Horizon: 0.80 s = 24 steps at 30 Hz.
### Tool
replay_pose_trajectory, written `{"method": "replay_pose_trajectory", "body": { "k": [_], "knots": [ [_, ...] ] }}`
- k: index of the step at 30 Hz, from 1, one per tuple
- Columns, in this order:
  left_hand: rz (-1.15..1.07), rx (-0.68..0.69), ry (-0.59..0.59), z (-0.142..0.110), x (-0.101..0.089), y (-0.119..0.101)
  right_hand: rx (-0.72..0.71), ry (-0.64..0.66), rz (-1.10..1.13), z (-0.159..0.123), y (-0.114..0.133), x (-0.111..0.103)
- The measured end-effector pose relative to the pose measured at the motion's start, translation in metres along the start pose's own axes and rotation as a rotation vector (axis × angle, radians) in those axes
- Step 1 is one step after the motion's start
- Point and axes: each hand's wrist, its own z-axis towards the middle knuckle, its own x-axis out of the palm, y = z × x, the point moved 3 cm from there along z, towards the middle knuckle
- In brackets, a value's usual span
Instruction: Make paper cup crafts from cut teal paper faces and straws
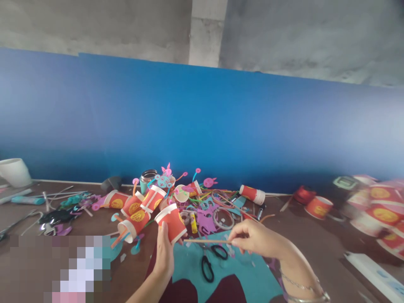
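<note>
Left grip (166,251) pinches cup (173,225); right grip (245,237) pinches stick (206,241). Risk: over-squeezing could crush the cup; lowering the right grip could knock the scissors (206,258) below.

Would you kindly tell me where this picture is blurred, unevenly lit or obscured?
Head view: the piled red cups at far right are blurred; the blue partition pales toward both ends and darkens near its base; blocky pixelation hides part of the lower left.
</note>
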Motion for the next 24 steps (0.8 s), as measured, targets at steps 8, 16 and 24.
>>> {"method": "replay_pose_trajectory", "body": {
  "k": [8,16,24],
  "knots": [
    [-0.170,-0.148,-0.023,-0.003,0.007,-0.007,-0.010,-0.027,-0.006,0.009,0.005,0.011],
    [-0.219,-0.144,0.006,-0.004,0.013,-0.011,-0.024,-0.008,0.005,0.017,0.010,0.024],
    [0.201,-0.055,-0.142,0.002,-0.024,0.031,0.028,0.130,0.106,0.030,0.010,0.054]
  ]
}}
